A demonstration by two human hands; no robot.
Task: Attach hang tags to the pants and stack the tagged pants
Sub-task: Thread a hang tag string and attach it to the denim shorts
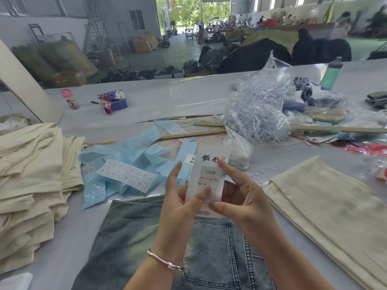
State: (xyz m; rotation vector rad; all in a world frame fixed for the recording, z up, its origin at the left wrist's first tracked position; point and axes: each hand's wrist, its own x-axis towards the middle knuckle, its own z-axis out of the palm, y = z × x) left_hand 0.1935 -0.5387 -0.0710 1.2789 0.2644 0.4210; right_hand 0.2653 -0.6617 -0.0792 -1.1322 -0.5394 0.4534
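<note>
**Tag held in both hands above jeans on counter**

A white tag is held upright near the centre of the view, printed face toward the wearer; "1103#" and "XL" are legible on it. The left hand grips its lower left edge, thumb pressed across the front and the fingers extended behind. The right hand pinches the right edge, index fingertip at the upper part and thumb at the lower corner; the remaining right fingers are loosely curled behind. A bracelet sits on the left wrist.

Directly below the hands, at 6 o'clock, a pair of washed-denim jeans lies flat on the grey counter, a back pocket facing up. Whether the tag is joined to the jeans cannot be told.

At 9 o'clock a stack of folded cream pants rests on the counter. At 4 o'clock another cream garment lies flat, just beside the jeans.

At 11 o'clock of the hands, blue backing paper and a strip of printed stickers lie in a loose heap. A wooden ruler lies beyond the heap. At 1 o'clock a clear bag of plastic tag loops stands open, with a smaller bag of white string just in front of it. A green bottle stands at the far right of the counter.
</note>
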